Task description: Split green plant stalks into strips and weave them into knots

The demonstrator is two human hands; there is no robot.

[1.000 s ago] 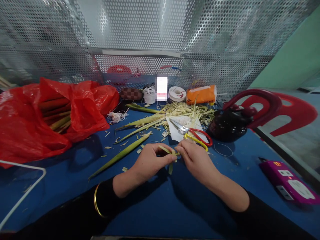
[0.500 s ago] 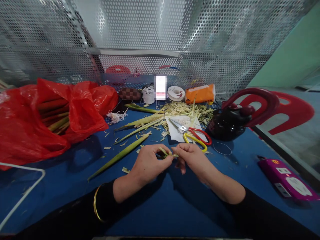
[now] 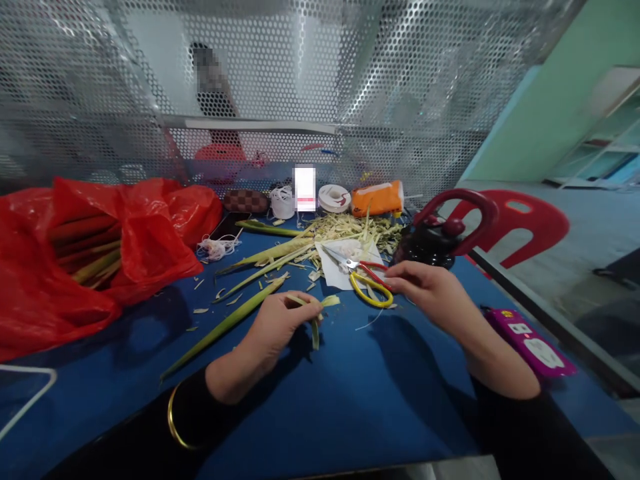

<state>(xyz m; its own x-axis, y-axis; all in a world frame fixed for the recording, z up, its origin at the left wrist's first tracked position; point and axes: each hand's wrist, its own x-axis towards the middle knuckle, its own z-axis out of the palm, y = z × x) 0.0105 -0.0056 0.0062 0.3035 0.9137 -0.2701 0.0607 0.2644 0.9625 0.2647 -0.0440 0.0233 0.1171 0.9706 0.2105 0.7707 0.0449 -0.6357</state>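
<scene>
My left hand is closed, pinching a folded strip of pale green husk between thumb and fingers; one end sticks out right and another hangs down. My right hand is raised at the right with its fingertips pressed together, beside the red handle of the scissors. A thin white thread trails below those fingertips and seems pinched there, though the grip itself is hard to see. The scissors, with red and yellow handles, lie on white paper. A long green husk piece lies left of my left hand.
Shredded husk is heaped behind the paper. A red plastic bag with husk-covered stalks stands left, a black kettle right. A purple power strip lies at the right edge. Tangled string, a white spool and an orange packet sit behind.
My right hand has left my left hand and moved right, up beside the scissors. The thread has shifted left from near the kettle. My left hand still holds the husk strip.
</scene>
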